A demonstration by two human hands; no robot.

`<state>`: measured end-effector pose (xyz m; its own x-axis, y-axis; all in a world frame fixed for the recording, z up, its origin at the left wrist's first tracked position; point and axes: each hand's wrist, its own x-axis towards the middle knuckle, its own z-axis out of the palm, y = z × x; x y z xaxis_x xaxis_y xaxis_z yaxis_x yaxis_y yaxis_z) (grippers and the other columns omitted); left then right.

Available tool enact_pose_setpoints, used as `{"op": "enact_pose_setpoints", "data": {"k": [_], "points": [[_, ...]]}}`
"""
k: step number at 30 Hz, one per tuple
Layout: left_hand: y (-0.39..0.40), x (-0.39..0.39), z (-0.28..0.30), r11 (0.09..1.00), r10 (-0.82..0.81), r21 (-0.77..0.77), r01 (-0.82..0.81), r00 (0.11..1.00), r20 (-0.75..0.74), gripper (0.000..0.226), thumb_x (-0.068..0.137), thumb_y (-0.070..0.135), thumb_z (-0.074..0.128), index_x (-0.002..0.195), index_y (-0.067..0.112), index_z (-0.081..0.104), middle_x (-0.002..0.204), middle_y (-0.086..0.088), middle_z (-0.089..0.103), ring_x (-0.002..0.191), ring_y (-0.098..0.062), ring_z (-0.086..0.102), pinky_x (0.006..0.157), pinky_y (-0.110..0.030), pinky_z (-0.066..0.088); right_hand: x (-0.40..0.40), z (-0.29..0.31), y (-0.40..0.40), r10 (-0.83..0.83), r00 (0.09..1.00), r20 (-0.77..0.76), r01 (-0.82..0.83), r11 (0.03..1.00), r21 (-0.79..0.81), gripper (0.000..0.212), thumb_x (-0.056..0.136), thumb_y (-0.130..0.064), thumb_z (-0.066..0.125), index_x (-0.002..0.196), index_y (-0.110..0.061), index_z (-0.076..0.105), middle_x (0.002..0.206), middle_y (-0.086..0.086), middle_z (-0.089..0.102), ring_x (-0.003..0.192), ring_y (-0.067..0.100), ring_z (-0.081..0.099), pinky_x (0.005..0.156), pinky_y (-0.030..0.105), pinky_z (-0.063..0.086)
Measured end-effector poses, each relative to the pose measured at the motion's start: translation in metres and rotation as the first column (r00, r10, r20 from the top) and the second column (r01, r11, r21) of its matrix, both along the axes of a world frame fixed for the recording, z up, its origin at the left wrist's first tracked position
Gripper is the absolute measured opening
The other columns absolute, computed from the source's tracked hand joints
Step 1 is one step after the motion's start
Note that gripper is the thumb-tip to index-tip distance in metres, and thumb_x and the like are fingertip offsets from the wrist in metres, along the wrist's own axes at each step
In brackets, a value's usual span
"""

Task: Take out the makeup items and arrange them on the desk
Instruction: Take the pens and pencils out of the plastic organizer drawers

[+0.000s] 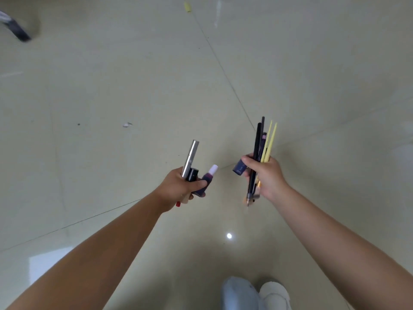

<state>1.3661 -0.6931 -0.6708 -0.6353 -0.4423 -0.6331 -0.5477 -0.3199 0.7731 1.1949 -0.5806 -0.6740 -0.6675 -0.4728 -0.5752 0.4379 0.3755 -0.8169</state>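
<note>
From the head camera, both bare arms reach forward over a pale tiled floor (pixel 111 86), each hand full of makeup items.

The left hand (pixel 178 186) is clenched round a small bunch: a silver tube (pixel 190 158) sticks up out of the fist, a black cap (pixel 192 174) sits just beside it, and a dark bottle with a pale pink cap (pixel 207 179) leans out to the right under the fingers. A small red tip (pixel 178 204) and a beige end show below the fist.

The right hand (pixel 267 175) grips a bundle of long thin items. Black pencils (pixel 257 142) and two yellow sticks (pixel 270 139) rise well above the fingers, while the lower ends poke out beneath the hand, blurred. A short dark blue tube (pixel 239 168) sticks out to the left, under the thumb.

Near the bottom edge are a white shoe (pixel 274 294) and a light blue trouser leg (pixel 239 294). A white scrap (pixel 127 124) lies on the floor well ahead of the left hand, and a yellow bit (pixel 187 6) lies near the top edge. A blurred dark object (pixel 15 27) sits at the upper left corner.
</note>
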Motion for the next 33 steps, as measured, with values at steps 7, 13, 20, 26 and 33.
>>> {"op": "enact_pose_setpoints", "data": {"k": [7,13,20,26,33], "points": [[-0.034,0.115,0.124,0.993,0.056,0.104,-0.057,0.998,0.013,0.024,0.079,0.005,0.067,0.073,0.015,0.046,0.051,0.003,0.066,0.036,-0.009,0.046,0.034,-0.016,0.027,0.122,0.126,-0.059,-0.015,0.976,0.217,0.011,1.0,0.02,0.012,0.082,-0.004,0.061,0.072,-0.011,0.058,0.045,-0.002,0.063,0.042,0.006,0.06,0.04,0.012,0.043],[-0.061,0.212,0.235,0.977,0.133,0.158,-0.142,0.989,0.067,0.027,0.077,0.006,0.069,0.07,0.018,0.046,0.052,0.001,0.063,0.037,-0.012,0.039,0.035,-0.013,0.025,0.205,0.236,-0.102,0.215,0.953,0.216,-0.254,0.951,0.175,0.013,0.08,-0.013,0.066,0.068,-0.017,0.06,0.048,-0.001,0.064,0.045,0.013,0.055,0.042,0.024,0.044],[-0.078,0.331,0.361,0.928,0.327,0.151,-0.342,0.938,0.114,0.027,0.078,0.008,0.069,0.07,0.018,0.045,0.062,-0.006,0.058,0.03,-0.003,0.038,0.032,-0.009,0.025,0.328,0.363,-0.152,0.527,0.814,0.245,-0.578,0.778,0.245,0.01,0.081,-0.011,0.065,0.074,-0.013,0.058,0.045,0.001,0.063,0.051,0.02,0.055,0.052,0.028,0.042],[-0.088,0.468,0.441,0.777,0.619,0.063,-0.627,0.778,0.11,0.031,0.075,0.006,0.07,0.066,0.019,0.043,0.056,-0.002,0.055,0.03,0.0,0.042,0.032,-0.01,0.026,0.477,0.451,-0.208,0.819,0.567,0.083,-0.807,0.533,0.253,0.012,0.079,-0.005,0.062,0.074,-0.014,0.057,0.043,-0.001,0.059,0.044,0.012,0.056,0.053,0.028,0.04],[-0.075,0.662,0.492,0.601,0.796,-0.051,-0.797,0.593,0.124,0.035,0.073,0.0,0.071,0.063,0.017,0.043,0.047,0.009,0.051,0.039,-0.003,0.052,0.04,-0.013,0.04,0.669,0.495,-0.242,0.957,0.207,0.2,-0.966,0.169,0.195,0.014,0.081,0.0,0.056,0.08,-0.014,0.055,0.035,0.0,0.056,0.033,0.007,0.047,0.038,0.016,0.039]]}}
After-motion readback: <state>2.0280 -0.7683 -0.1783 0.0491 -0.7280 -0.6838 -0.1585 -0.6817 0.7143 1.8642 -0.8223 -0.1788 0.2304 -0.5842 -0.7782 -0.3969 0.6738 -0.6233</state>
